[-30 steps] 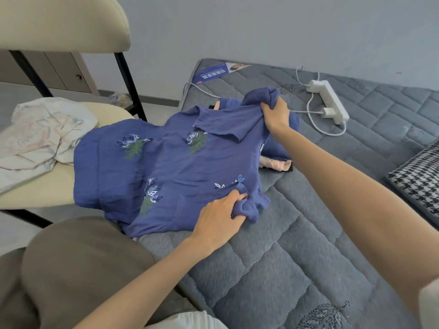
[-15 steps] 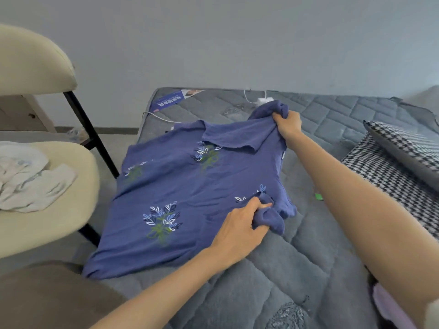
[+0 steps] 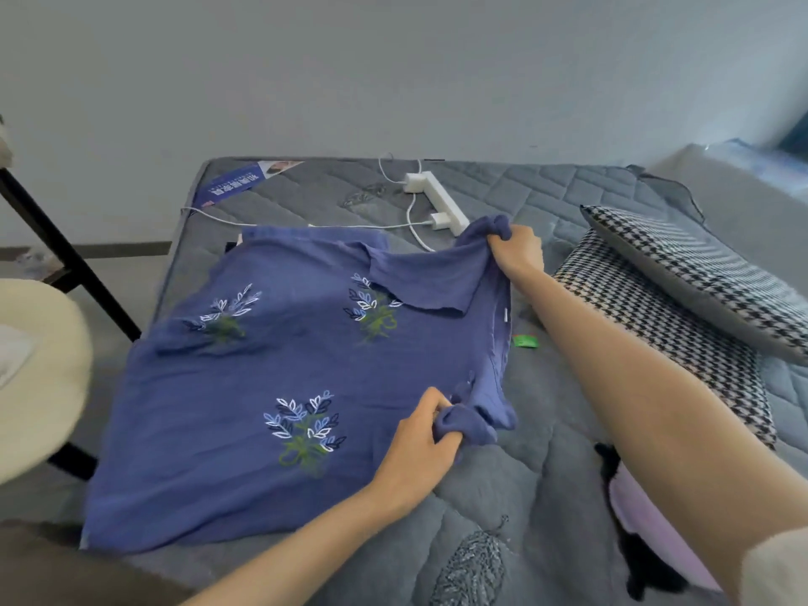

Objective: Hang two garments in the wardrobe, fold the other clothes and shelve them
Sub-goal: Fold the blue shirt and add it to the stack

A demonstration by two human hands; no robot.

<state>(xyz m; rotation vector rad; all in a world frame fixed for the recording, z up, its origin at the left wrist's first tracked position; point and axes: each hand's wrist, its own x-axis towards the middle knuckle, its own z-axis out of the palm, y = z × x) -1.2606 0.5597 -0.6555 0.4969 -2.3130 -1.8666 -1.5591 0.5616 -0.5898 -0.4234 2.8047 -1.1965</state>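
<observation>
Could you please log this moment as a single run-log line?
stage: spreading blue garment on mattress | left hand: gripping near corner | right hand: gripping far corner

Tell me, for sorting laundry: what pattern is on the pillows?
Black-and-white houndstooth, on both pillows, clearest in the head view.

Location type: a bedroom in a home. Indicators: a bare quilted grey mattress (image 3: 546, 203) set against a plain pale wall (image 3: 393, 72), with 2 houndstooth cushions (image 3: 682, 308) on it. A white power strip (image 3: 439, 203) lies on the mattress, and a cream padded chair (image 3: 39, 378) stands beside it.
</observation>
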